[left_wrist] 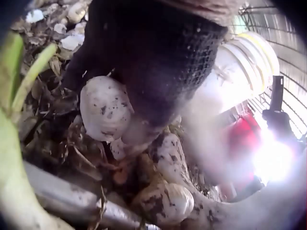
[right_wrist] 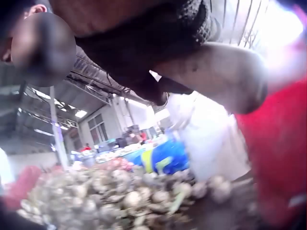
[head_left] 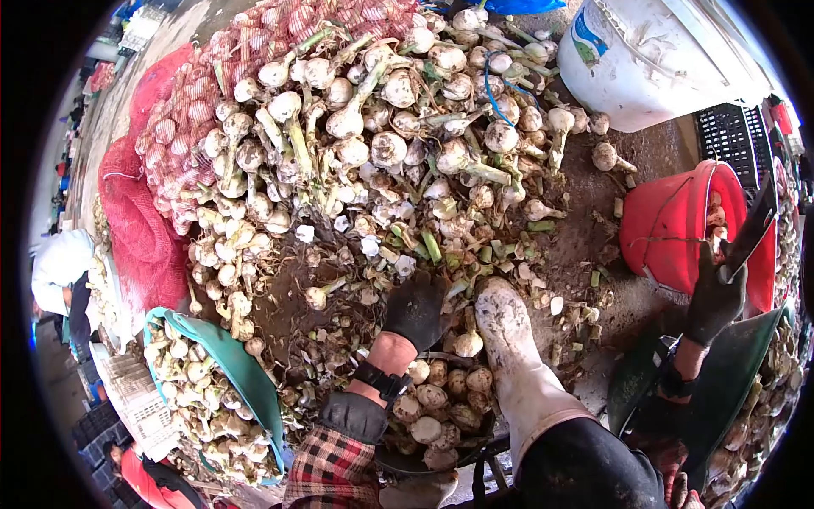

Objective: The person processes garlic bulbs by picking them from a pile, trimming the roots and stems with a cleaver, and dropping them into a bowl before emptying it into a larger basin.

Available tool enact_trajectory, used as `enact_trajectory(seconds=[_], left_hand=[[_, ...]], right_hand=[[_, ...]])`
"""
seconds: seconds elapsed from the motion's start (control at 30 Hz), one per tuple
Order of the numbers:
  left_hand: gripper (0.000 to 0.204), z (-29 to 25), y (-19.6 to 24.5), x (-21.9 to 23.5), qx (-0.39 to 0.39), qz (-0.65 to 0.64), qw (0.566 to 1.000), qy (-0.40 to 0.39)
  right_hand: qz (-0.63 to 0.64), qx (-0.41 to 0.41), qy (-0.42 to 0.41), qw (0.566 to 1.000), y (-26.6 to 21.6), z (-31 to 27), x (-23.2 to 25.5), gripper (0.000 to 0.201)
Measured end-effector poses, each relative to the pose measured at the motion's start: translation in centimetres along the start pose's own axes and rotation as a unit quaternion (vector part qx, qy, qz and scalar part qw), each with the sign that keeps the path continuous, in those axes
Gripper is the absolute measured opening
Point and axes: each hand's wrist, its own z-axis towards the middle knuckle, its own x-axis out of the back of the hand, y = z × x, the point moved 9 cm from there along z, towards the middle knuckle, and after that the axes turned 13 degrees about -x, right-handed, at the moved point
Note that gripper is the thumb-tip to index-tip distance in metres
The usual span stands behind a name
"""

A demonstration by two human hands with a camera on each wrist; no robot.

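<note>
My left hand (head_left: 415, 310), in a black glove, reaches low over the trimmings beside a muddy white boot (head_left: 509, 331). In the left wrist view it grips a dirt-specked garlic bulb (left_wrist: 105, 108); most of its fingers are hidden. Another garlic bulb with its stalk (left_wrist: 165, 203) lies just below that hand. Off to the right, my gloved right hand (head_left: 716, 297) is raised beside a red bucket (head_left: 670, 225) and holds a knife (head_left: 753, 225), its broad dark blade pointing up. Trimmed bulbs fill a dark container (head_left: 487, 441) near my left wrist.
A large heap of stalked garlic (head_left: 390, 148) spreads ahead, with red mesh sacks (head_left: 144, 212) at its left. A white tub (head_left: 627, 76) stands at the back right. Green containers flank me, the left one (head_left: 254, 373) near a garlic pile. Cut stalks litter the ground.
</note>
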Motion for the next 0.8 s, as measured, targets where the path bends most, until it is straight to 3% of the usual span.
enact_trajectory(seconds=[0.03,0.07,0.1,0.13,0.17,0.2,0.27,0.37,0.47,0.53,0.6,0.67,0.73,0.8], left_hand=[[0.062,0.2,-0.2,-0.3,-0.007,0.025,0.999,0.031],[0.062,0.3,-0.4,-0.6,-0.014,0.05,0.997,0.063],[0.063,-0.2,-0.7,0.0,-0.049,0.007,0.99,0.135],[0.063,-0.9,-1.2,0.2,-0.046,0.005,0.99,0.134],[0.062,-2.0,-1.6,1.1,-0.054,0.0,0.984,0.171],[0.061,-3.4,-1.8,2.2,-0.059,-0.003,0.977,0.207],[0.052,-7.0,-2.2,2.9,0.045,-0.052,0.991,0.113],[0.036,-14.1,-0.8,3.7,-0.003,-0.052,0.969,0.241],[0.035,-18.9,-0.2,-0.2,0.001,-0.025,0.978,0.208],[0.042,-21.0,0.6,-2.3,0.017,-0.028,0.972,0.234],[0.048,-22.0,1.0,-4.3,0.022,-0.041,0.969,0.241],[0.053,-22.2,1.9,-4.0,0.045,-0.02,0.964,0.263],[0.054,-22.2,1.7,-5.1,0.064,-0.037,0.972,0.225],[0.051,-22.5,4.0,-6.3,-0.023,0.067,0.981,0.179]], right_hand=[[0.08,0.0,-0.052,0.995,-0.8,-1.9,-1.0,0.022],[0.168,0.058,-0.137,0.974,-1.9,-4.4,-2.8,0.017],[0.267,-0.02,-0.291,0.919,-3.2,-7.9,-5.4,0.017],[0.233,-0.037,-0.416,0.878,-4.1,-11.6,-7.8,0.018],[0.232,0.045,-0.517,0.822,-7.5,-15.2,-8.6,0.022],[0.23,0.044,-0.615,0.753,-8.0,-19.6,-10.6,0.03],[0.2,0.214,-0.679,0.673,-10.5,-25.9,-11.9,0.032],[0.166,0.304,-0.701,0.623,-11.3,-30.3,-12.0,0.038],[0.114,0.383,-0.701,0.59,-11.4,-33.0,-10.9,0.043],[0.106,0.424,-0.698,0.567,-11.3,-33.8,-10.1,0.043],[0.104,0.417,-0.707,0.562,-10.1,-34.6,-10.6,0.039],[0.105,0.452,-0.658,0.594,-10.4,-33.9,-10.1,0.033],[0.13,0.461,-0.625,0.616,-10.6,-33.3,-9.6,0.031],[0.074,0.38,-0.651,0.653,-9.5,-31.7,-10.7,0.033]])
